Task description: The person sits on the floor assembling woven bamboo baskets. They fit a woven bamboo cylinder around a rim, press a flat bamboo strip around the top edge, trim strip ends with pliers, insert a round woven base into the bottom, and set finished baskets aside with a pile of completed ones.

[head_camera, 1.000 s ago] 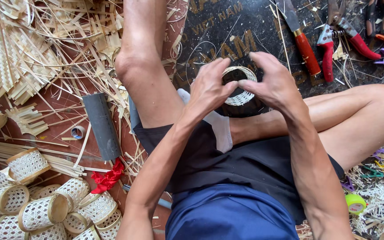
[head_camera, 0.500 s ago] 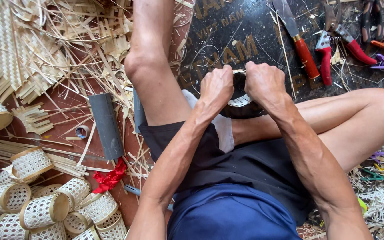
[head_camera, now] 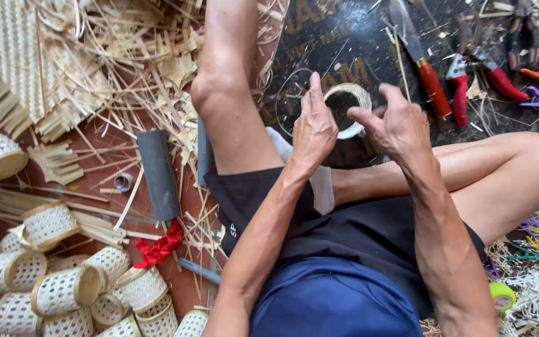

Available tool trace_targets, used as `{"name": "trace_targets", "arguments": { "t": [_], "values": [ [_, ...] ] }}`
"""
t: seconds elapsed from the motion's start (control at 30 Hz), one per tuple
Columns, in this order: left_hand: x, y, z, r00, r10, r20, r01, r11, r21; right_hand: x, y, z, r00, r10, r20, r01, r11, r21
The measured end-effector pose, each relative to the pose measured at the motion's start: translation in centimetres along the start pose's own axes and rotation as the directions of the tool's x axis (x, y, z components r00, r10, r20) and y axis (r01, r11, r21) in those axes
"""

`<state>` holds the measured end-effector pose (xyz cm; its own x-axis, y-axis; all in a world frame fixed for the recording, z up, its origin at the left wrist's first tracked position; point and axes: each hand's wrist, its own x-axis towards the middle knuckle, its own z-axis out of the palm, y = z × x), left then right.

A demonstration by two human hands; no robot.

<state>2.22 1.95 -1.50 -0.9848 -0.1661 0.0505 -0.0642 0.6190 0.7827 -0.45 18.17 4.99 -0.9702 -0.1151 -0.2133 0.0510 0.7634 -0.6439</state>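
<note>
Bamboo ring [head_camera: 352, 100], pale and round, sits between both hands above a dark board [head_camera: 344, 37]. Left hand [head_camera: 313, 128] presses its rim, fingers extended; right hand [head_camera: 397, 125] pinches the other side. Red-handled knife [head_camera: 422, 68] and pruning shears [head_camera: 481, 68] lie just beyond; woven cylinders [head_camera: 63, 287] and a grey tube [head_camera: 157, 175] lie well apart, leftward on the floor.

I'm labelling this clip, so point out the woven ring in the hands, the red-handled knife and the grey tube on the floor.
woven ring [head_camera: 362, 95]: head view, on its pale right rim.
red-handled knife [head_camera: 433, 89]: head view, on the red handle.
grey tube [head_camera: 158, 174]: head view, on the middle of its side.
</note>
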Motion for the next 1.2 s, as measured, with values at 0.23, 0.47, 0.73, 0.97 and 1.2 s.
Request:
{"name": "trace_targets", "arguments": {
  "t": [0.23,0.47,0.73,0.97,1.2],
  "values": [
    [-1.6,0.4,-3.7,0.987,-0.051,0.15,0.068,0.991,-0.113,0.7,0.9,2.4,0.958,-0.279,-0.07,0.236,0.901,-0.364],
    [2.7,-1.8,-2.1,0.973,0.094,0.213,-0.161,0.931,0.326,2.6,1.1,4.7,0.914,-0.404,-0.031,0.382,0.885,-0.267],
    [4.0,-2.8,-0.1,0.958,0.041,0.283,-0.156,0.905,0.396,2.9,1.3,5.1,0.99,-0.13,0.052,0.14,0.914,-0.381],
    [4.6,-3.2,-0.2,0.935,0.117,0.335,-0.233,0.915,0.33,3.3,0.2,5.1,0.989,-0.107,0.103,0.142,0.884,-0.445],
    [4.8,-2.5,0.6,0.911,0.071,0.405,-0.227,0.908,0.353,3.9,-0.5,4.5,0.974,-0.131,0.183,0.207,0.838,-0.504]
  ]
}}
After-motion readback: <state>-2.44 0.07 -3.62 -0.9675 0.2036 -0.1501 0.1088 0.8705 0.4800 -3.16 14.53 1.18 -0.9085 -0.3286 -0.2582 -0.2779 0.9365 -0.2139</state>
